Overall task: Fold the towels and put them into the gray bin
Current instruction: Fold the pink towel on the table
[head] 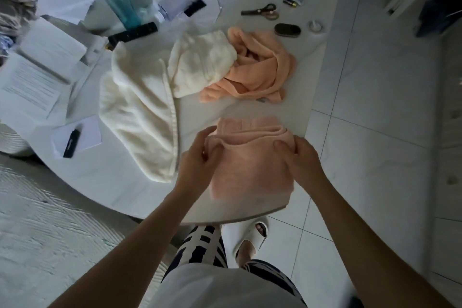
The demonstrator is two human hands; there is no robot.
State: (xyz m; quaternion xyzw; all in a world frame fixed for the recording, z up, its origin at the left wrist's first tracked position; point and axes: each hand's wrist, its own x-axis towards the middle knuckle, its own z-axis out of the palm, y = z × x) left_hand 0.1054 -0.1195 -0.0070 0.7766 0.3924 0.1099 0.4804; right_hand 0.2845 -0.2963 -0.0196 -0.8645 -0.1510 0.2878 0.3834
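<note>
While both hands are working at the near edge of the white table (120,177), a pink towel (252,167) is lying flat there, partly folded, with its layers showing along the far edge. The left hand (197,157) is pinching the left side of the pink towel, with its fingers curled around the folded edge. The right hand (297,155) is pinching the right side of the same towel, thumb on top. The two hands are apart, one on each side of the pink towel.

Just behind the pink towel, an orange towel (260,67) is sitting in a crumpled heap. A small cream towel (202,62) is lying bunched up, touching the orange one on its left. A big cream towel (140,112) is spreading out left of the pink towel and is hanging a little over the table edge.

Far behind the pink towel, scissors (262,11) are lying near a dark oval case (287,30). White papers (32,82) are piling up far to the left, past the big cream towel. A black remote (135,34) is lying behind the big cream towel.

I cannot see the gray bin.
</note>
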